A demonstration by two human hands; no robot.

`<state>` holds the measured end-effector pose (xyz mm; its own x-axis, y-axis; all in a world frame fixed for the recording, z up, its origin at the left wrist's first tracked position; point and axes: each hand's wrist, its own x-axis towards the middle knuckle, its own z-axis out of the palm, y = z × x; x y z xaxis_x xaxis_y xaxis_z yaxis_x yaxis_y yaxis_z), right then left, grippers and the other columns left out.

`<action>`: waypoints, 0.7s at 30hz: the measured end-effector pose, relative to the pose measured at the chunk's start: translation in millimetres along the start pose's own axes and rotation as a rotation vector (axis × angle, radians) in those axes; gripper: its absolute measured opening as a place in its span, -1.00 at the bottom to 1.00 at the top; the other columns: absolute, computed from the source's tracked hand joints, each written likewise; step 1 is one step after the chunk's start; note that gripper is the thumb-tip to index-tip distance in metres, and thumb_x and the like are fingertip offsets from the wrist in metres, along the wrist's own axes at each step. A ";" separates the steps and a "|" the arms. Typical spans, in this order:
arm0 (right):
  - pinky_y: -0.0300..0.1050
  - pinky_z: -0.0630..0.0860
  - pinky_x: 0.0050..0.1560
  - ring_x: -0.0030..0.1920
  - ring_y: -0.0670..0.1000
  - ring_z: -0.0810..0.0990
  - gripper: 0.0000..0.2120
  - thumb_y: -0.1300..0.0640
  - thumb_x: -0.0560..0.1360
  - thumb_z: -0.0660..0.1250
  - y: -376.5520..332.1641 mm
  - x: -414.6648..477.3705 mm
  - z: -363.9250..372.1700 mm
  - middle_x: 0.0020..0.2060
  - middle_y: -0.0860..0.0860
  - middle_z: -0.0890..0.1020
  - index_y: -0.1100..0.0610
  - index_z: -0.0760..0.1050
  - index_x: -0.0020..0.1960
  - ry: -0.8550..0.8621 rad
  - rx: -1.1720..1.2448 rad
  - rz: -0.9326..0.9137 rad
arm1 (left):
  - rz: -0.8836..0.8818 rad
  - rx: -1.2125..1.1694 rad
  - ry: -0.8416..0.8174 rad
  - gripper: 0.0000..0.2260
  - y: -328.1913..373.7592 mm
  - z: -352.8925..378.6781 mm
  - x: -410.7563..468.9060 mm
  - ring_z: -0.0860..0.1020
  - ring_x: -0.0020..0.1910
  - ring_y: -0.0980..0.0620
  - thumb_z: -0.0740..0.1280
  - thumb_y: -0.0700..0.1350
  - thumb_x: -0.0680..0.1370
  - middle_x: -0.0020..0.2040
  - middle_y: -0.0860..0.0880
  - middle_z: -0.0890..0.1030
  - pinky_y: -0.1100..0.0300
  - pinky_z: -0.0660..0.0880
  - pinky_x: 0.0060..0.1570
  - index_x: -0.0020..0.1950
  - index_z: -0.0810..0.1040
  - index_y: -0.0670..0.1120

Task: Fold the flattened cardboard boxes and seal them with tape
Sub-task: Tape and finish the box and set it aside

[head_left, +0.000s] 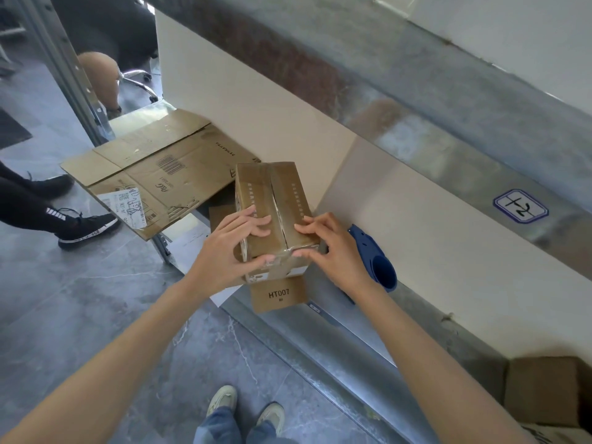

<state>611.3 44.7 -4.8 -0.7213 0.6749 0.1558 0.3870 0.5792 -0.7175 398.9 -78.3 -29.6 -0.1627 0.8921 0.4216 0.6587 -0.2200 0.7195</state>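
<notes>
**Both hands on the folded box**

The folded box (pixel 272 200) stands on the white tabletop (pixel 400 203), on top of a flat cardboard piece (pixel 278 294) printed HT007. Its top flaps are closed and meet along a centre seam. The left grip (pixel 230 248) clasps the near left corner, fingers curved over the top and thumb on the near face. The right grip (pixel 333 248) pinches the near right edge (fingers on the top, thumb at the taped rim). A blue tape dispenser (pixel 374 261) lies just beside the right wrist. A larger flattened box (pixel 160 168) lies farther left, overhanging the tabletop's edge.
</notes>
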 end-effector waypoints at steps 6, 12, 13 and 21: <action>-0.34 0.33 0.25 0.32 -0.17 0.46 -0.50 -0.20 0.34 0.53 -4.9 1.3 5.8 0.10 -0.22 0.47 0.00 0.59 0.19 0.047 -0.052 0.027 | 0.025 0.011 0.008 -0.63 -0.4 0.7 -0.9 0.37 0.47 0.03 0.58 0.01 0.39 0.30 0.07 0.59 0.11 0.31 0.45 0.11 0.64 -0.11; -0.40 0.28 0.27 0.34 -0.16 0.43 -0.53 -0.09 0.36 0.55 -7.6 1.3 2.0 0.11 -0.19 0.46 0.03 0.59 0.21 0.005 -0.046 0.037 | -0.001 0.016 0.003 -0.62 0.8 -2.4 1.6 0.40 0.45 0.04 0.61 -0.02 0.35 0.28 0.07 0.60 0.16 0.30 0.45 0.09 0.65 -0.11; -0.32 0.33 0.30 0.35 -0.17 0.42 -0.53 -0.08 0.36 0.55 -6.7 2.6 -3.1 0.12 -0.20 0.46 0.02 0.59 0.22 -0.028 -0.061 0.020 | -0.003 0.007 -0.025 -0.60 -0.1 -5.6 2.3 0.39 0.46 0.05 0.60 0.01 0.35 0.29 0.08 0.59 0.17 0.28 0.45 0.11 0.65 -0.10; -0.09 0.42 0.31 0.31 -0.08 0.45 -0.50 0.10 0.41 0.54 -8.7 8.2 -22.9 0.20 -0.07 0.51 0.03 0.55 0.33 -0.138 -0.180 -0.062 | -0.030 0.021 -0.140 -0.53 4.3 -16.6 5.3 0.28 0.52 0.12 0.60 0.00 0.36 0.37 0.13 0.52 0.22 0.19 0.49 0.22 0.61 -0.05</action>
<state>615.2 55.8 18.3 -0.8137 0.5738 0.0931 0.4267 0.6984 -0.5746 388.7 -81.1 -15.1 -0.0793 0.9449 0.3176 0.6708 -0.1851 0.7182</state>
